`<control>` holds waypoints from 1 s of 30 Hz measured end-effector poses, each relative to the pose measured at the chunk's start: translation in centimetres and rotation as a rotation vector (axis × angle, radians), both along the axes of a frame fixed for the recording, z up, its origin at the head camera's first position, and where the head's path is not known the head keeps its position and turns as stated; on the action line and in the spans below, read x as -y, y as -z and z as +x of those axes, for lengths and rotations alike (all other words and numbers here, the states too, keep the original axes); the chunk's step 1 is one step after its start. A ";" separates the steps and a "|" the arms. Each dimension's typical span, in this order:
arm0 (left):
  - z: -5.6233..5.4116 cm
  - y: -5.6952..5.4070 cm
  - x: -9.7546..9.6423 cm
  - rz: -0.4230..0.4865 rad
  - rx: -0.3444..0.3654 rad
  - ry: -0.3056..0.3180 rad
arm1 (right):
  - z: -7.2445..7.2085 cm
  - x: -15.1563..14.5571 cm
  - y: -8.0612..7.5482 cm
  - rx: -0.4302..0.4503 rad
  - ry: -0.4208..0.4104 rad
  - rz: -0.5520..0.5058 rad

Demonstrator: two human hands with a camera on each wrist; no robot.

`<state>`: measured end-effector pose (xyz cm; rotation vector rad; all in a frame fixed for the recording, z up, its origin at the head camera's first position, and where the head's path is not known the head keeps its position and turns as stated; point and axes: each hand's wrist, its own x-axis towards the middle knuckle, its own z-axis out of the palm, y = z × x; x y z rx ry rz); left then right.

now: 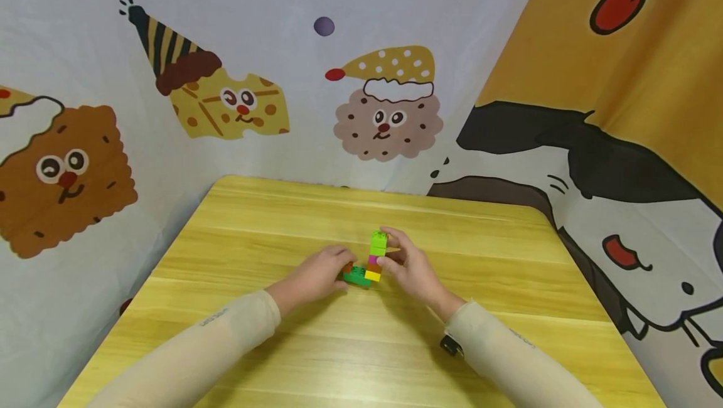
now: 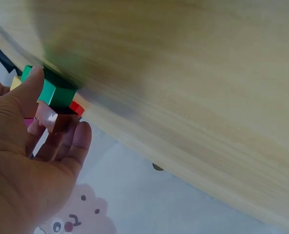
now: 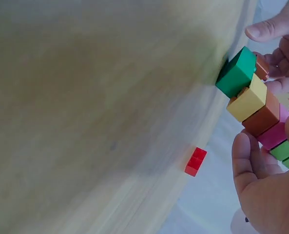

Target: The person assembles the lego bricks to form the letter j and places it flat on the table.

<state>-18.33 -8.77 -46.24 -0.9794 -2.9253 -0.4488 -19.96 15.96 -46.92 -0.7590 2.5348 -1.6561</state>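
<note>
A tower of toy building bricks rises from a long green brick (image 1: 357, 277), on one end of it. From the bottom it runs yellow brick (image 3: 248, 100), brown brick (image 3: 262, 117), pink brick (image 3: 275, 132), then lime green bricks (image 1: 378, 243). My right hand (image 1: 415, 273) grips the tower at its middle, thumb at the pink brick and fingers on the far side. My left hand (image 1: 319, 273) lies round the green brick's other end, where a smaller brown brick (image 2: 52, 117) sits. Its thumb (image 3: 261, 31) is apart from the green brick; its fingers are close to the small brown brick.
A loose red brick (image 3: 196, 162) lies on the table near the far edge, hidden behind the right hand in the head view. The wooden table (image 1: 350, 358) ends at a printed cloth (image 1: 305, 163). A small black object (image 1: 450, 345) shows by the right sleeve.
</note>
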 end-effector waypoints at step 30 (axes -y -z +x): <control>1.0 0.9 -1.1 -0.020 -0.013 -0.006 | -1.2 -0.2 1.5 0.385 0.133 -0.129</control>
